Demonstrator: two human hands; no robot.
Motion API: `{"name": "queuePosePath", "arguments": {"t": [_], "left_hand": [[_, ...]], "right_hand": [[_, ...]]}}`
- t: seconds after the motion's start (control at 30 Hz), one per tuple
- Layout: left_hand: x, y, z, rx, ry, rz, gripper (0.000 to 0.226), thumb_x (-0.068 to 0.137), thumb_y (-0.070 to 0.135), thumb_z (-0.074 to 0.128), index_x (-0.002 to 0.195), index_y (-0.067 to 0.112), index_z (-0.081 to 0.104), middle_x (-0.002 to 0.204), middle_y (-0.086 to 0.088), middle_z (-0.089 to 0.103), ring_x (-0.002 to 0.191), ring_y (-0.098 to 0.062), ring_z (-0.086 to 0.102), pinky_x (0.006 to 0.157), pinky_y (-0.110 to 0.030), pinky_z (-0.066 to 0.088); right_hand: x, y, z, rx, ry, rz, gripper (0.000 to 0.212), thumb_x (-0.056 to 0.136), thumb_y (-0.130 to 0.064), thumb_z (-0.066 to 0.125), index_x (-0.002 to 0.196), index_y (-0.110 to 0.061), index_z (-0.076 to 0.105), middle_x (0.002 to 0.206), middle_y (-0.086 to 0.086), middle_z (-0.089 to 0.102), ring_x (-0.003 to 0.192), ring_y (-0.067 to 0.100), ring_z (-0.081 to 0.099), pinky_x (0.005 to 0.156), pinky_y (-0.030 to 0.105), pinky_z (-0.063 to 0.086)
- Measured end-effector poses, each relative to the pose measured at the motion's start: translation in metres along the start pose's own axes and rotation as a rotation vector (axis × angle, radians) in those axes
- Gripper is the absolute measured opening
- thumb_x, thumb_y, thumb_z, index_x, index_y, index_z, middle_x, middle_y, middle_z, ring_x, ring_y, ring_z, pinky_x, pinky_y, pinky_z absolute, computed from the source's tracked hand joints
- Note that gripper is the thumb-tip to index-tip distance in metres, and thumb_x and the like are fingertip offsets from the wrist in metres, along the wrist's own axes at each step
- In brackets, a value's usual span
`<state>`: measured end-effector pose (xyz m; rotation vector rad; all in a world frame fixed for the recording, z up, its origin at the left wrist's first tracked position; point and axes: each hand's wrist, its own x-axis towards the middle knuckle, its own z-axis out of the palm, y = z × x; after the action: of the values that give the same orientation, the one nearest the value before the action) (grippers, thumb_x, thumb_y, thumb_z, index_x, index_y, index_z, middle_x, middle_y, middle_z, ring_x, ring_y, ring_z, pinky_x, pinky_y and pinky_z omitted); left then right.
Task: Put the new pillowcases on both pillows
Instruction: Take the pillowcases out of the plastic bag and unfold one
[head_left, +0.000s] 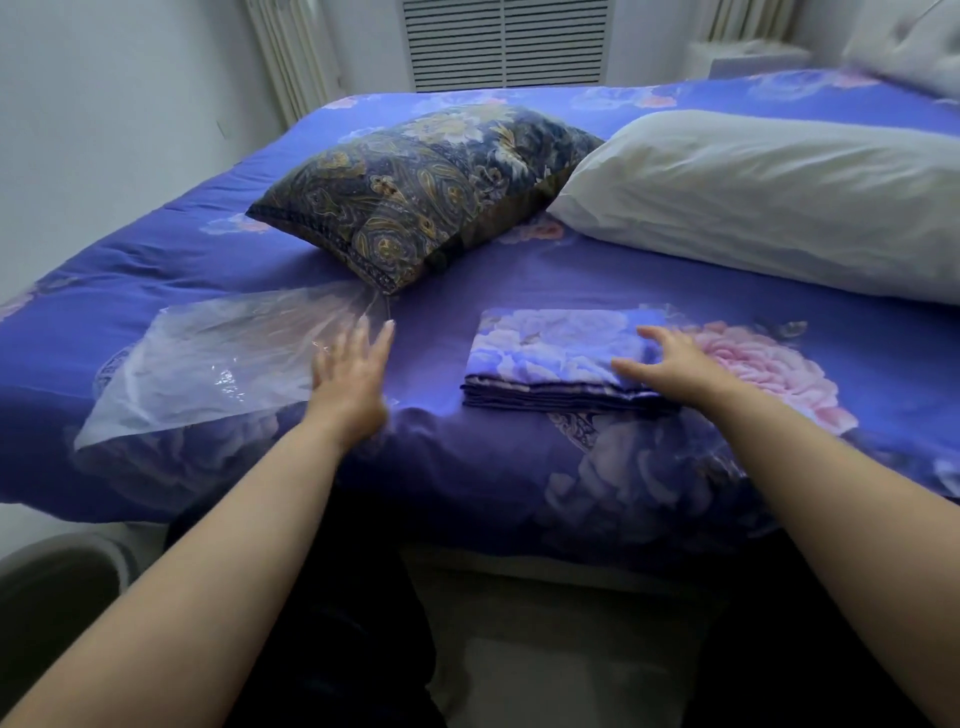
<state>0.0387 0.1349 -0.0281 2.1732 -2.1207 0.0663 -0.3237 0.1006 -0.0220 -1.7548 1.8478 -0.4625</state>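
Observation:
A folded stack of blue floral pillowcases (550, 358) lies on the bed near its front edge. My right hand (670, 364) rests on the stack's right side with fingers spread flat. My left hand (353, 374) hovers open over the bedspread, its fingers straight, at the right edge of a clear plastic bag (208, 369). Behind it a pillow in a dark paisley case (421, 192) lies at an angle. A bare white pillow (779, 202) lies to the right of it.
The bed is covered by a blue floral bedspread (519, 467). A grey bin (57, 587) stands on the floor at lower left. A louvred vent (504, 41) and a white wall lie behind the bed. A pale headboard (909, 47) shows at the upper right.

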Motion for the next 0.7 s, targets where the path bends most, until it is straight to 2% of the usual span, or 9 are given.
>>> {"name": "queuePosePath", "arguments": {"t": [0.03, 0.1, 0.2, 0.23, 0.3, 0.43, 0.5, 0.63, 0.7], "left_hand": [[0.001, 0.015, -0.001, -0.073, 0.131, 0.13, 0.077, 0.078, 0.01, 0.046, 0.15, 0.018, 0.02, 0.157, -0.009, 0.015, 0.146, -0.027, 0.011, 0.116, -0.045, 0.006], [0.006, 0.045, -0.003, -0.218, 0.302, 0.344, 0.058, 0.078, 0.017, 0.041, 0.135, 0.013, 0.05, 0.144, -0.009, 0.045, 0.136, -0.027, 0.039, 0.112, -0.041, 0.026], [0.015, 0.075, 0.006, -0.268, 0.244, 0.527, 0.046, 0.085, 0.043, 0.044, 0.114, 0.016, 0.068, 0.127, -0.008, 0.061, 0.12, -0.029, 0.056, 0.101, -0.041, 0.043], [0.018, 0.084, 0.006, -0.269, 0.191, 0.542, 0.045, 0.084, 0.048, 0.048, 0.111, 0.019, 0.07, 0.125, -0.005, 0.063, 0.117, -0.027, 0.058, 0.099, -0.039, 0.045], [0.027, 0.099, 0.004, -0.299, 0.096, 0.519, 0.036, 0.086, 0.047, 0.057, 0.109, 0.023, 0.071, 0.12, 0.002, 0.065, 0.113, -0.023, 0.058, 0.094, -0.034, 0.044], [0.052, 0.119, -0.001, -0.23, -0.01, 0.468, 0.025, 0.089, 0.042, 0.057, 0.111, 0.035, 0.067, 0.111, 0.01, 0.062, 0.105, -0.016, 0.058, 0.081, -0.028, 0.042], [0.055, 0.127, -0.007, -0.181, -0.037, 0.501, 0.03, 0.089, 0.048, 0.055, 0.115, 0.036, 0.063, 0.111, 0.011, 0.06, 0.105, -0.014, 0.056, 0.077, -0.026, 0.039], [0.064, 0.147, -0.008, -0.215, -0.078, 0.556, 0.042, 0.082, 0.056, 0.059, 0.119, 0.036, 0.06, 0.118, 0.013, 0.058, 0.104, -0.01, 0.056, 0.077, -0.024, 0.035], [0.063, 0.151, -0.007, -0.201, -0.08, 0.558, 0.028, 0.087, 0.048, 0.057, 0.112, 0.038, 0.063, 0.113, 0.015, 0.059, 0.1, -0.009, 0.057, 0.073, -0.024, 0.035]], "right_hand": [[-0.005, -0.001, -0.003, -0.116, -0.057, -0.018, 0.076, 0.079, -0.05, 0.067, 0.143, -0.023, 0.037, 0.153, 0.015, 0.022, 0.141, 0.027, 0.024, 0.114, 0.035, 0.02], [-0.012, -0.004, -0.006, -0.306, -0.145, -0.075, 0.073, 0.076, -0.05, 0.071, 0.14, -0.029, 0.042, 0.155, 0.015, 0.019, 0.141, 0.028, 0.023, 0.113, 0.034, 0.019], [-0.014, -0.008, -0.01, -0.409, -0.128, -0.167, 0.052, 0.08, -0.037, 0.07, 0.128, -0.027, 0.056, 0.139, 0.009, 0.049, 0.124, 0.024, 0.048, 0.097, 0.029, 0.037], [-0.014, -0.009, -0.015, -0.385, -0.127, -0.16, 0.043, 0.081, -0.034, 0.069, 0.123, -0.028, 0.06, 0.127, 0.005, 0.059, 0.113, 0.022, 0.055, 0.089, 0.028, 0.041], [-0.013, -0.012, -0.026, -0.307, -0.197, -0.135, 0.036, 0.083, -0.033, 0.068, 0.119, -0.027, 0.063, 0.113, 0.002, 0.065, 0.101, 0.018, 0.058, 0.081, 0.026, 0.041], [-0.001, -0.007, -0.046, -0.268, -0.295, -0.134, 0.042, 0.082, -0.039, 0.07, 0.119, -0.022, 0.063, 0.109, -0.003, 0.063, 0.102, 0.016, 0.056, 0.086, 0.026, 0.038], [0.001, -0.009, -0.052, -0.307, -0.312, -0.112, 0.046, 0.081, -0.035, 0.071, 0.125, -0.03, 0.058, 0.106, -0.008, 0.059, 0.099, 0.011, 0.053, 0.083, 0.022, 0.034], [0.01, -0.016, -0.065, -0.449, -0.505, -0.022, 0.06, 0.078, -0.025, 0.073, 0.126, -0.047, 0.044, 0.095, -0.01, 0.048, 0.103, 0.021, 0.057, 0.073, 0.023, 0.042], [0.016, -0.016, -0.064, -0.488, -0.459, -0.072, 0.049, 0.077, -0.022, 0.073, 0.119, -0.039, 0.054, 0.094, -0.009, 0.054, 0.094, 0.019, 0.057, 0.069, 0.024, 0.042]]}}
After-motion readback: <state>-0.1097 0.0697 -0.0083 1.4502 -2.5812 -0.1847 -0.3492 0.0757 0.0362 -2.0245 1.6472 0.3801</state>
